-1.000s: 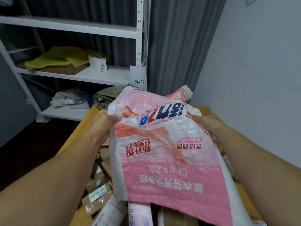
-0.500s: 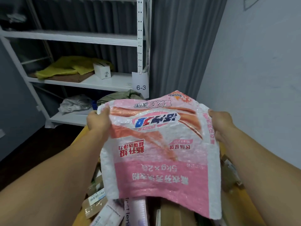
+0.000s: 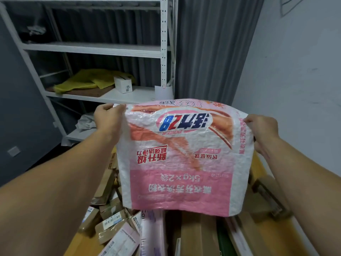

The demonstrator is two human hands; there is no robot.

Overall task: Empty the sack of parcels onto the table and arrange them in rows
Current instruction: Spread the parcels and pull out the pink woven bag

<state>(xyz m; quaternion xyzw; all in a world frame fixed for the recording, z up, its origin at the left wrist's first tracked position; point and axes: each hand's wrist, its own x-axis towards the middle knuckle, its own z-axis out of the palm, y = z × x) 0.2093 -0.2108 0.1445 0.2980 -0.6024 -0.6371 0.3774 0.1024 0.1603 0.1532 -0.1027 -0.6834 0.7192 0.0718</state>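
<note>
Head view: the left grip (image 3: 108,117) pinches one upper corner of the pink-and-white woven sack (image 3: 184,163) and the right grip (image 3: 262,130) curls round the other. The sack hangs with its print upside down, stretched flat between them, its lower edge just above the parcels (image 3: 110,224). These brown boxes and pale mailers lie heaped on the yellow desk (image 3: 79,242). Behind stands white shelving (image 3: 96,50) with a yellow cloth (image 3: 83,82) and a small white box (image 3: 123,85); a grey curtain (image 3: 208,52) and a pale wall (image 3: 295,71) close the room. Compared with half a second ago, the sack is higher and covers most of the shelf post's label.
</note>
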